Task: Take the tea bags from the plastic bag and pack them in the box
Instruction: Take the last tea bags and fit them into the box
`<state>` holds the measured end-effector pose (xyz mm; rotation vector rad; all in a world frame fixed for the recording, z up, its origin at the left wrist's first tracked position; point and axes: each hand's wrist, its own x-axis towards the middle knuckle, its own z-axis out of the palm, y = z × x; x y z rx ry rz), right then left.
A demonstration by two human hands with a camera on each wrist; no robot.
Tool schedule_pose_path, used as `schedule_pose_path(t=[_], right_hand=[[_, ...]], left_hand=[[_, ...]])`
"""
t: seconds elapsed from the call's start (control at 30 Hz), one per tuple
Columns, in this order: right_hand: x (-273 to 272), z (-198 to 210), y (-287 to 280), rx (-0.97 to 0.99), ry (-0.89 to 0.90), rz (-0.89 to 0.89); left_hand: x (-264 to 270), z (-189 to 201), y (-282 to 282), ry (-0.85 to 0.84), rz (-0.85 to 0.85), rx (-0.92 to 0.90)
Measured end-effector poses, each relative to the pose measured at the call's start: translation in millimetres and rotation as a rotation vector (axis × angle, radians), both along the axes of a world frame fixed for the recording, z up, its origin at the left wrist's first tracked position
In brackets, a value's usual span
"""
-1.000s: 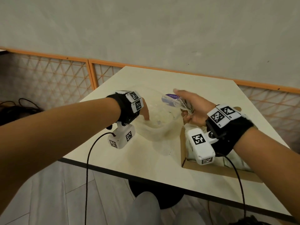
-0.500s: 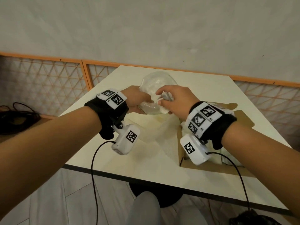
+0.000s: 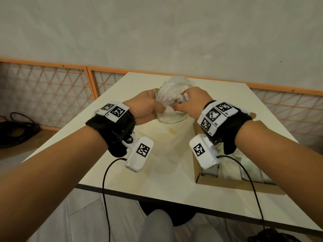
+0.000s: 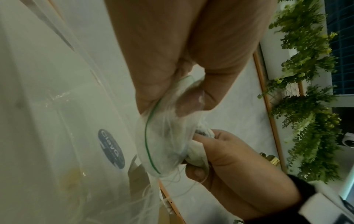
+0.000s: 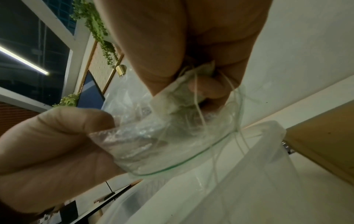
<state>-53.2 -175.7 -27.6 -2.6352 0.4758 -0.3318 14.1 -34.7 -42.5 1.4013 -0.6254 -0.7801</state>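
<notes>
1. The clear plastic zip bag with a green seal line (image 3: pixel 170 95) is held up above the pale square desk (image 3: pixel 157 172), beyond and to the left of the open brown cardboard box (image 3: pixel 227 181).
2. The rim of the plastic bag is gripped by the left hand (image 3: pixel 145 110), thumb and curled fingers pinching the film at its left side, as the left wrist view shows.
3. A bunch of white paper tea bags (image 4: pixel 197 150) is clasped at the bag's mouth by the right hand (image 3: pixel 190 102), fingers curled round it; thin white strings (image 5: pixel 199 106) trail from the bunch across the rim.
4. More pale tea bags (image 3: pixel 232 165) are seen lying inside the box, so the task is judged partly done; how many remain in the plastic bag cannot be told through the crumpled film.
5. The step in hand is judged to be the drawing of the bunch out through the mouth.
6. For this to go well, the mouth should be kept stretched wide by the left hand, and the bunch should be drawn straight out along the opening.
7. The strings should be gathered with the bunch, since loose ones could catch on the seal line or drag other tea bags out onto the desk.
8. A gentle clasp is advised, as the thin paper would probably tear under a hard squeeze.
</notes>
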Motion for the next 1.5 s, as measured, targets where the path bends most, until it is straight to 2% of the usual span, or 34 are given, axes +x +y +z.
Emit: schedule_pose_path(t=[0.1, 0.2, 0.27, 0.3, 0.37, 0.5, 0.67, 0.73, 0.83, 0.97, 1.07, 1.2, 1.37, 1.5], right_hand=[[2, 1, -6, 0.090, -0.019, -0.018], [-1, 0, -12, 0.389, -0.170, -0.018], [-4, -2, -16, 0.590, -0.227, -0.018], [-5, -3, -18, 0.630, -0.236, -0.012], [-2, -5, -22, 0.563, -0.239, 0.005], [3, -7, -24, 0.263, -0.119, 0.070], [2, -10, -14, 0.264, 0.059, 0.168], [3, -13, -10, 0.263, 0.054, 0.182], [4, -13, -12, 0.402, -0.006, 0.115], [7, -9, -15, 0.707, -0.042, 0.039], [7, -5, -16, 0.792, -0.067, 0.058], [3, -5, -21, 0.911, -0.031, 0.065], [-1, -5, -32, 1.118, -0.048, 0.026], [-15, -1, -45, 1.184, -0.089, -0.009]], left_hand=[[3, -3, -1, 0.044, 0.070, -0.017], [4, -5, -3, 0.052, 0.137, 0.020], [6, -10, -3, 0.113, 0.075, 0.055], [5, -12, -3, 0.154, 0.022, 0.057], [3, -16, -5, 0.205, -0.035, 0.040], [3, -18, -9, 0.238, 0.039, -0.001], [5, -19, -9, 0.243, 0.116, 0.049], [4, -18, -10, 0.233, 0.137, 0.105], [5, -14, -8, 0.254, 0.108, 0.140], [10, -7, -2, 0.321, 0.009, 0.145], [12, -4, 2, 0.379, 0.017, 0.110], [19, -7, 5, 0.440, 0.140, 0.122], [25, -14, 9, 0.297, 0.337, 0.285], [35, -14, 14, 0.262, 0.456, 0.299]])
